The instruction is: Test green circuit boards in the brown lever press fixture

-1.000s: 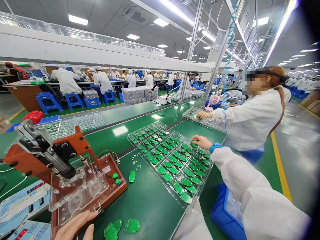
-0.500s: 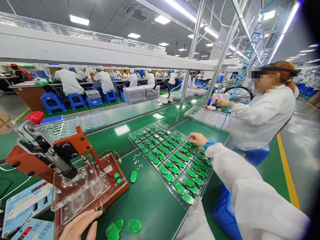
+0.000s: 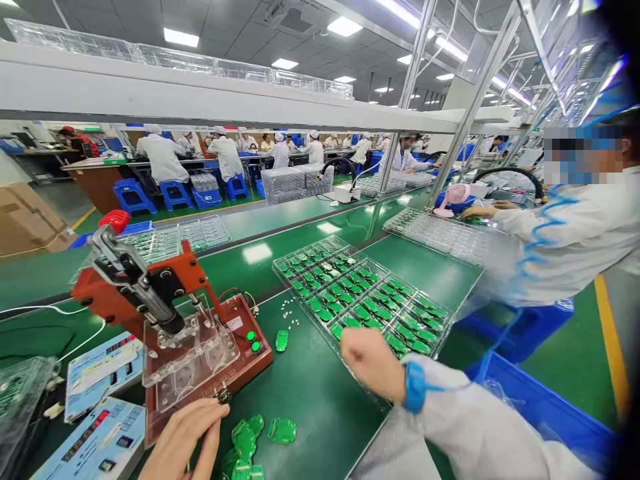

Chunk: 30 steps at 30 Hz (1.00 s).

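1. The right hand (image 3: 373, 365), with a blue wristband (image 3: 415, 387) over a white sleeve, sits above the near corner of a clear plastic tray of green circuit boards (image 3: 365, 300). Its grip is curled into a loose fist (the hand is a little blurred), and I cannot tell whether it has hold of a board.
2. The left hand (image 3: 183, 440) is at the near edge of the worktop, its grip half open with the fingers gently curved, and nothing shows in it. Its fingertips are just beside a small brass-coloured fitting (image 3: 223, 396) on the near corner of an orange-red test jig with a clear acrylic cover (image 3: 193, 353).
3. A small heap of loose green circuit boards (image 3: 245, 437) lies on the green worktop (image 3: 320, 427), just right of the left hand. A single green board (image 3: 281, 341) lies farther off, between the jig and the tray, near tiny white parts (image 3: 287, 308).
4. Two pale blue digital meters (image 3: 103, 367) stand left of the jig.
5. Far right, a co-worker's hand (image 3: 477, 212) reaches over a second clear tray (image 3: 440, 237), near a pink fan (image 3: 453, 199). A blue plastic crate (image 3: 545, 413) sits on the near right.
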Tool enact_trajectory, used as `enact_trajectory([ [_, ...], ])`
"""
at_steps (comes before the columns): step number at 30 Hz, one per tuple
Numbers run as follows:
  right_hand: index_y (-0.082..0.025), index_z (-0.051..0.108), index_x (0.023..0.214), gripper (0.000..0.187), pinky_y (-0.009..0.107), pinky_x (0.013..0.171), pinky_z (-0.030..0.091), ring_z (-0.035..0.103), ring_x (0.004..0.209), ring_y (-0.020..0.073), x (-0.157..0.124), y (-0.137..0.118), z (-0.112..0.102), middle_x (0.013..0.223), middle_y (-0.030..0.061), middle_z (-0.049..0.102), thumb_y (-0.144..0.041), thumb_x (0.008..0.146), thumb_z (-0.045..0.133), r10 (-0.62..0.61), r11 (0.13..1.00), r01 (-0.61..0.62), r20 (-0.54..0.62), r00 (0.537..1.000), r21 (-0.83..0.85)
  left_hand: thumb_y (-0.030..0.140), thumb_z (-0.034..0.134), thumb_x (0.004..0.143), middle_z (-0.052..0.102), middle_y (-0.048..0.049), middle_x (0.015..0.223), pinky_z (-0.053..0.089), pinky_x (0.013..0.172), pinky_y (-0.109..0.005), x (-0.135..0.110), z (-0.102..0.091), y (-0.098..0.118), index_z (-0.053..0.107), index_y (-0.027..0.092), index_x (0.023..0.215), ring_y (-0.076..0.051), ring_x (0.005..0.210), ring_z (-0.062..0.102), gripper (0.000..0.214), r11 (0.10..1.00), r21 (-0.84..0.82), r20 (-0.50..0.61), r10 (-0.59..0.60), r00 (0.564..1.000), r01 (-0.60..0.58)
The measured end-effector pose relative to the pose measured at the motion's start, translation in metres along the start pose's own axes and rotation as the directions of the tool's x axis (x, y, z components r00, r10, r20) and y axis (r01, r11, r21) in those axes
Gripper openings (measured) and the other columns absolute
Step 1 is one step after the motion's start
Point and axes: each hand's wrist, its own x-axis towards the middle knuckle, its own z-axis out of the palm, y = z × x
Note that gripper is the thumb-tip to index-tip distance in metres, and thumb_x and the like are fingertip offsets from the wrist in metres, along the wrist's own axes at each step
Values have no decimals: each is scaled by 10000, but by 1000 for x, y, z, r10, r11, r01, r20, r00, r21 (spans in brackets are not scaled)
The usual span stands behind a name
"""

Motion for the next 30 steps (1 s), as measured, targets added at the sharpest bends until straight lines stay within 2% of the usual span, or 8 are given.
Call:
enact_trajectory([
  [3, -221, 428, 669, 215, 216, 580, 334, 462, 608, 99, -17, -62, 45, 641, -43, 490, -7, 683, 416, -124, 976, 115, 43, 991, 185, 150, 564, 981, 714, -46, 1016, 523, 899, -282, 4, -3, 17, 698, 218, 1048, -180, 977, 673, 164, 995, 21, -8, -94, 996, 94],
  [6, -231, 468, 741, 232, 230, 617, 393, 512, 679, 123, -19, -90, 69, 752, -12, 540, -1, 734, 432, -50, 922, 25, 56, 997, 387, 133, 555, 988, 718, -40, 987, 538, 886, -293, 2, -9, 29, 695, 219, 1034, -177, 959, 675, 170, 989, 29, -12, -142, 990, 142],
  [9, -241, 565, 861, 202, 275, 726, 485, 588, 801, 160, -11, -90, 79, 873, 18, 618, -57, 847, 484, 25, 885, -110, 190, 981, 453, 139, 546, 997, 730, -49, 985, 558, 866, -311, -9, -17, 36, 685, 208, 1022, -181, 946, 688, 157, 968, 10, 43, -250, 967, 250],
  [11, -256, 625, 1017, 182, 348, 886, 521, 628, 987, 202, -5, -82, 81, 1033, 44, 685, -135, 922, 528, -13, 891, -138, 328, 945, 432, 158, 559, 996, 734, -60, 1009, 566, 868, -329, -19, -23, 40, 682, 202, 1011, -188, 950, 691, 132, 946, -18, 134, -319, 938, 324],
  [16, -274, 664, 1209, 258, 467, 1060, 504, 602, 1224, 257, 0, -70, 84, 1296, 60, 696, -240, 964, 590, -176, 911, -63, 522, 835, 407, 166, 594, 959, 728, -72, 1134, 542, 967, -421, -37, -36, 51, 706, 218, 1029, -233, 1096, 640, 142, 926, -65, 376, -323, 868, 373],
  [20, -260, 672, 1238, 311, 514, 1094, 488, 576, 1285, 293, 8, -79, 90, 1370, 70, 670, -295, 929, 673, -203, 929, -46, 611, 765, 366, 123, 598, 886, 720, -65, 1225, 496, 1046, -507, -43, -46, 53, 716, 235, 1071, -281, 1227, 590, 247, 901, -55, 496, -350, 794, 431],
  [25, -244, 665, 1245, 372, 521, 1102, 473, 552, 1312, 303, 21, -88, 99, 1383, 76, 658, -290, 883, 740, -201, 945, -25, 639, 743, 327, 98, 578, 849, 678, -47, 1330, 440, 1107, -565, -52, -56, 49, 693, 268, 1199, -296, 1318, 549, 406, 869, 1, 596, -397, 698, 494],
  [30, -230, 641, 1262, 440, 520, 1070, 478, 562, 1286, 312, 21, -85, 103, 1362, 103, 656, -317, 852, 777, -176, 948, -43, 631, 756, 316, 56, 563, 812, 645, -31, 1385, 408, 1148, -555, -53, -55, 48, 641, 288, 1323, -287, 1353, 527, 566, 865, -5, 630, -387, 673, 502],
])
